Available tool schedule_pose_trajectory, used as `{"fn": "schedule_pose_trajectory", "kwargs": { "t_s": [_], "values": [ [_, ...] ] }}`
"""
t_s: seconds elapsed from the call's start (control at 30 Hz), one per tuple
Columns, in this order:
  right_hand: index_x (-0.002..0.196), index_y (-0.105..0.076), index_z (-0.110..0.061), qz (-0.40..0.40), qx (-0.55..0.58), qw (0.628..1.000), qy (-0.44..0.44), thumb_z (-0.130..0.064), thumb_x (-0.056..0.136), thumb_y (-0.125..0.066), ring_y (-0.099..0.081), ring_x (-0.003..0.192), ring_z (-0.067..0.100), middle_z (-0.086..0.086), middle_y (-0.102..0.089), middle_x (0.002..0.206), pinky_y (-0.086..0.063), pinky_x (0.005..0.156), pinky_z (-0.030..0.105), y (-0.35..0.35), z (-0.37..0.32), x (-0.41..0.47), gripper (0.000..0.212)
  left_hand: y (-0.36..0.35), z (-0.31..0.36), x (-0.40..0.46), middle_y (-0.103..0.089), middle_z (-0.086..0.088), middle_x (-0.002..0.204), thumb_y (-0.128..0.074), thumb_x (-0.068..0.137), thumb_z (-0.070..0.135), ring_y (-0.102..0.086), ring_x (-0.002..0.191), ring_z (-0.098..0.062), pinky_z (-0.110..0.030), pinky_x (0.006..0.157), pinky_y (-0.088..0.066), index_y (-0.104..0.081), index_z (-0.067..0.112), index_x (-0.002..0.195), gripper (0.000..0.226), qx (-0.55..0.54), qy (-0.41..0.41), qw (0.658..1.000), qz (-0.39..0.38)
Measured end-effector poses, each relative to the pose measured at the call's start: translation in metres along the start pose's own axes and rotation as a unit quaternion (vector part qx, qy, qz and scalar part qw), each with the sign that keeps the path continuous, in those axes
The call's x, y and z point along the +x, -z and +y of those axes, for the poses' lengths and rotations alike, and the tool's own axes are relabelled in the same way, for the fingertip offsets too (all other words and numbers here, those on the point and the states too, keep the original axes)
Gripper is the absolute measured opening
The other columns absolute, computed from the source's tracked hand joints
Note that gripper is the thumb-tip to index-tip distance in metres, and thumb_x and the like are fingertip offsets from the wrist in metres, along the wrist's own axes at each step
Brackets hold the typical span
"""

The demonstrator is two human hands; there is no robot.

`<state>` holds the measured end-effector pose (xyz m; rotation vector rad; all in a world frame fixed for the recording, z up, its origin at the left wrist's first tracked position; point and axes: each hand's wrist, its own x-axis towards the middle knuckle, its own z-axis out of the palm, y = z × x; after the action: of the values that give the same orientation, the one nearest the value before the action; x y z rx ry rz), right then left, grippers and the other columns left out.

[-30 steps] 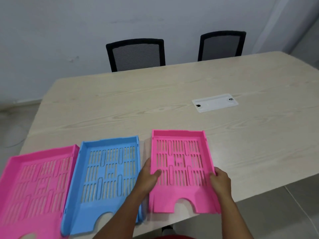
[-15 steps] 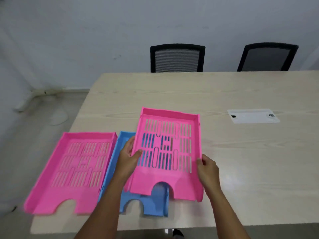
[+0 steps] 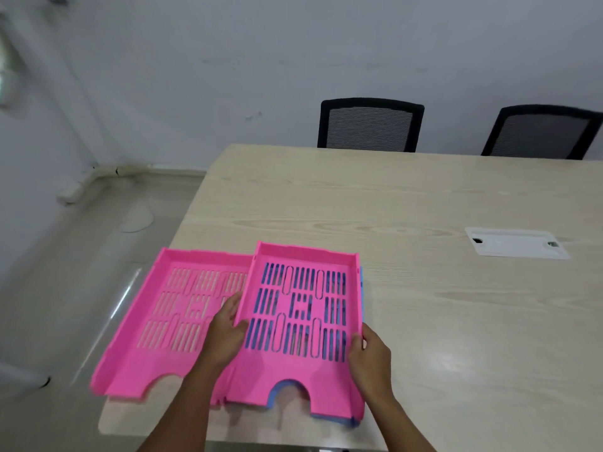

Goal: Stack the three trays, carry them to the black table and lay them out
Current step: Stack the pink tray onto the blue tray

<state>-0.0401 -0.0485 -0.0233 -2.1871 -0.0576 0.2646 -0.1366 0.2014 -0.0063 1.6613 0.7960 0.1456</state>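
Observation:
A pink slotted tray (image 3: pixel 301 324) sits nested over the blue tray (image 3: pixel 361 285), of which only a thin right edge, the front notch and glimpses through the slots show. My left hand (image 3: pixel 228 331) grips the pink tray's left wall and my right hand (image 3: pixel 368 349) grips its right wall. A second pink tray (image 3: pixel 169 318) lies flat to the left, its right side tucked under the held tray and my left hand. All lie on the near left corner of the light wooden table (image 3: pixel 424 207).
A white cable cover plate (image 3: pixel 515 246) is set into the table to the right. Two black mesh chairs (image 3: pixel 370 125) (image 3: pixel 541 132) stand at the far edge against the wall. The table's left edge and bare floor (image 3: pixel 65 272) lie beside the left pink tray.
The pink tray in my hands moved left from its own spot, over the blue tray, and came down onto it. The view swung left with it.

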Motion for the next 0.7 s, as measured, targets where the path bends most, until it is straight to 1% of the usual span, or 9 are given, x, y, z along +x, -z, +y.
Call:
{"fn": "schedule_pose_trajectory", "kwargs": {
  "t_s": [0.07, 0.17, 0.2, 0.3, 0.33, 0.4, 0.43, 0.57, 0.7],
  "values": [
    [0.094, -0.068, -0.011, 0.006, -0.002, 1.0, -0.004, -0.009, 0.098, -0.043, -0.066, 0.076, 0.018, 0.004, -0.07, 0.083, -0.055, 0.066, 0.034, 0.004, 0.0, 0.003, 0.026, -0.005, 0.0, -0.001, -0.041, -0.003, 0.156, -0.048, 0.094, -0.008, -0.054, 0.131, -0.027, -0.052, 0.101, -0.052, -0.031, 0.024, 0.153, 0.068, -0.003, 0.002, 1.0, -0.007],
    [0.09, -0.064, -0.009, 0.01, -0.013, 1.0, -0.014, -0.008, 0.101, -0.042, -0.064, 0.071, 0.019, 0.007, -0.067, 0.08, -0.044, 0.056, 0.023, 0.013, 0.003, 0.008, 0.024, -0.017, 0.002, -0.005, -0.045, 0.006, 0.146, -0.043, 0.094, -0.012, -0.069, 0.098, -0.006, -0.037, 0.079, -0.063, -0.03, 0.028, 0.153, 0.073, -0.001, -0.001, 1.0, -0.017],
    [0.089, -0.063, -0.009, 0.015, -0.018, 1.0, -0.014, -0.007, 0.101, -0.042, -0.063, 0.07, 0.02, 0.007, -0.067, 0.079, -0.043, 0.055, 0.023, 0.017, 0.005, 0.011, 0.024, -0.022, 0.002, -0.005, -0.045, 0.006, 0.146, -0.042, 0.093, -0.013, -0.072, 0.092, -0.006, -0.038, 0.075, -0.063, -0.029, 0.031, 0.153, 0.076, -0.003, -0.009, 1.0, -0.022],
    [0.089, -0.064, -0.009, 0.038, -0.033, 0.999, -0.01, -0.005, 0.1, -0.044, -0.063, 0.071, 0.023, 0.008, -0.068, 0.08, -0.047, 0.06, 0.031, 0.031, 0.011, 0.021, 0.023, -0.039, 0.006, -0.005, -0.037, 0.004, 0.157, -0.042, 0.092, -0.013, -0.068, 0.109, -0.013, -0.044, 0.083, -0.061, -0.03, 0.046, 0.149, 0.083, 0.003, -0.024, 0.999, -0.034],
    [0.091, -0.065, -0.008, 0.044, -0.033, 0.998, -0.01, -0.005, 0.1, -0.043, -0.064, 0.072, 0.024, 0.008, -0.068, 0.08, -0.049, 0.063, 0.033, 0.036, 0.013, 0.024, 0.023, -0.044, 0.008, -0.005, -0.036, 0.001, 0.159, -0.043, 0.092, -0.012, -0.067, 0.108, -0.008, -0.045, 0.085, -0.061, -0.029, 0.04, 0.151, 0.079, 0.002, -0.023, 0.999, -0.032],
    [0.093, -0.065, -0.01, 0.046, -0.03, 0.998, -0.009, -0.006, 0.1, -0.042, -0.065, 0.074, 0.022, 0.008, -0.069, 0.082, -0.049, 0.065, 0.032, 0.045, 0.016, 0.027, 0.024, -0.054, 0.009, -0.004, -0.038, 0.001, 0.157, -0.045, 0.094, -0.01, -0.069, 0.088, 0.005, -0.05, 0.084, -0.059, -0.027, 0.03, 0.154, 0.074, -0.001, -0.015, 1.0, -0.028],
    [0.094, -0.064, -0.012, 0.043, -0.03, 0.999, -0.009, -0.006, 0.101, -0.042, -0.065, 0.074, 0.021, 0.007, -0.068, 0.083, -0.048, 0.064, 0.03, 0.048, 0.018, 0.027, 0.024, -0.058, 0.009, -0.004, -0.041, 0.001, 0.155, -0.045, 0.094, -0.009, -0.069, 0.083, 0.005, -0.052, 0.084, -0.058, -0.026, 0.029, 0.155, 0.074, -0.001, -0.01, 1.0, -0.027],
    [0.092, -0.059, -0.016, 0.038, -0.028, 0.999, -0.014, -0.007, 0.102, -0.041, -0.062, 0.071, 0.012, 0.002, -0.065, 0.081, -0.043, 0.057, 0.02, 0.055, 0.023, 0.025, 0.023, -0.07, 0.008, -0.006, -0.047, 0.0, 0.151, -0.041, 0.095, -0.007, -0.066, 0.083, -0.015, -0.06, 0.079, -0.057, -0.025, 0.033, 0.154, 0.073, 0.029, 0.003, 0.999, -0.027],
    [0.092, -0.062, -0.012, 0.03, -0.029, 0.999, -0.016, -0.008, 0.102, -0.041, -0.063, 0.071, 0.014, 0.001, -0.066, 0.079, -0.043, 0.056, 0.019, 0.055, 0.027, 0.023, 0.024, -0.069, 0.007, -0.005, -0.047, -0.004, 0.153, -0.043, 0.095, -0.006, -0.074, 0.084, -0.026, -0.053, 0.068, -0.063, -0.027, 0.033, 0.153, 0.072, 0.052, -0.007, 0.999, -0.01]
  ]
}}
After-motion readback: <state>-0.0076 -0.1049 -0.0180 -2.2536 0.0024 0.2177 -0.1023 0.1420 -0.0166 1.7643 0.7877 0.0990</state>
